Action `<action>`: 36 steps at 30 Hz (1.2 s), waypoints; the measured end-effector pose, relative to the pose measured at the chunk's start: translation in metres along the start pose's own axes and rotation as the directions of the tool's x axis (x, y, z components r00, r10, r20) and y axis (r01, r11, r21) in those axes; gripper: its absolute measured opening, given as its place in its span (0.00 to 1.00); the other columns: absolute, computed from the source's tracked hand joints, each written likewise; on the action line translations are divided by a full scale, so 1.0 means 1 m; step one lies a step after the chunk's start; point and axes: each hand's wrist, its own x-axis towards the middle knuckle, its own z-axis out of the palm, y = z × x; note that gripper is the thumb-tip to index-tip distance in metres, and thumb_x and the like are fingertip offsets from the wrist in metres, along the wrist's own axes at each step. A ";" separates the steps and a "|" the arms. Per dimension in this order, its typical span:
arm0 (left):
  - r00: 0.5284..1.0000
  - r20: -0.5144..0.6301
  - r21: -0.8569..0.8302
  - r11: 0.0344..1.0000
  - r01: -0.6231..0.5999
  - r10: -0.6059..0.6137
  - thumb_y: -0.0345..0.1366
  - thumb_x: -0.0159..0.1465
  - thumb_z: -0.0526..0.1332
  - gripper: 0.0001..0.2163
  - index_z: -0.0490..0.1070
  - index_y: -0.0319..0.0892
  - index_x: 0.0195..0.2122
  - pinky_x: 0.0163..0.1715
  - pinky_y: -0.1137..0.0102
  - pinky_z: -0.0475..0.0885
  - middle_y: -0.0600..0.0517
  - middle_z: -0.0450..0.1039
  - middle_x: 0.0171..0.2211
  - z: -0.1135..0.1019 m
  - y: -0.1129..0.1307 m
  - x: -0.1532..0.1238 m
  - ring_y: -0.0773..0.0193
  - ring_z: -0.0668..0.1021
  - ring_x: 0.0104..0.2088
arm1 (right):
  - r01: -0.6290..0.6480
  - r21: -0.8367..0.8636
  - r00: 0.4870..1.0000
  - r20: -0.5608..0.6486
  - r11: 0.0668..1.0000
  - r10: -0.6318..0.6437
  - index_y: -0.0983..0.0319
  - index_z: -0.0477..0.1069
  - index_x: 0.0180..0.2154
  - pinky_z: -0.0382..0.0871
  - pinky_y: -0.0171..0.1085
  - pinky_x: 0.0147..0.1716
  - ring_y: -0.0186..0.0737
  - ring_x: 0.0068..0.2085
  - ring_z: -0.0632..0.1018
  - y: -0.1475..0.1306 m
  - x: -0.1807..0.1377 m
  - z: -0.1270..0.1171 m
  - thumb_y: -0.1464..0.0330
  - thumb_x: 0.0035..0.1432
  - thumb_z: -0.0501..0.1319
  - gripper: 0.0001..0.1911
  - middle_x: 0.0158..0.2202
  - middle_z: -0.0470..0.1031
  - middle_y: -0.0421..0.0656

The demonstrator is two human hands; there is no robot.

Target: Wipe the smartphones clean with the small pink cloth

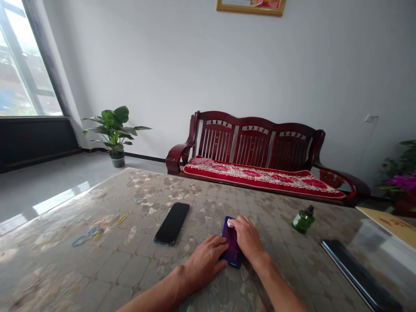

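A phone with a shiny blue-purple back (231,247) lies face down on the patterned tabletop (130,268). My left hand (208,258) grips its left edge, fingertips on the back and thumb by the lower edge. Pinched in my right hand (247,236) is a small white wad (230,222), pressed against the upper part of the phone; its exact kind is too small to make out. To the left rests a second phone, black (172,223), screen up. A green bottle with a black top (303,219) stands off to the right.
Several blue and yellow rings (97,232) lie at the table's left. A long dark case (357,273) and a clear box with a tan lid (386,242) sit at the right. Behind the table are a red wooden bench (256,147) and a potted plant (117,160).
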 end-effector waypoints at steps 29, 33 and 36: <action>0.998 0.018 0.026 0.998 -0.060 0.060 0.35 0.65 0.62 0.07 0.72 0.44 0.44 0.54 0.67 0.67 0.50 0.74 0.47 -0.001 -0.003 0.003 0.58 0.74 0.49 | 0.219 -0.114 0.966 0.166 0.969 -0.199 0.56 0.74 0.42 0.60 0.35 0.41 0.40 0.41 0.71 -0.013 -0.013 -0.013 0.76 0.66 0.50 0.16 0.38 0.72 0.41; 0.997 0.016 0.012 0.997 -0.074 0.073 0.36 0.66 0.61 0.08 0.72 0.44 0.45 0.53 0.66 0.68 0.50 0.74 0.48 -0.004 -0.002 0.004 0.58 0.75 0.48 | 0.145 -0.157 0.983 0.140 0.977 -0.123 0.56 0.75 0.41 0.60 0.35 0.42 0.40 0.41 0.72 -0.001 -0.002 -0.012 0.77 0.65 0.50 0.17 0.38 0.73 0.42; 0.997 0.022 0.000 0.997 -0.073 0.073 0.36 0.66 0.61 0.09 0.72 0.44 0.46 0.54 0.66 0.68 0.50 0.74 0.49 -0.007 -0.002 0.005 0.57 0.75 0.50 | 0.072 -0.182 0.992 0.117 0.981 -0.052 0.56 0.75 0.40 0.61 0.34 0.42 0.39 0.41 0.72 0.008 0.013 -0.010 0.76 0.65 0.50 0.17 0.37 0.73 0.42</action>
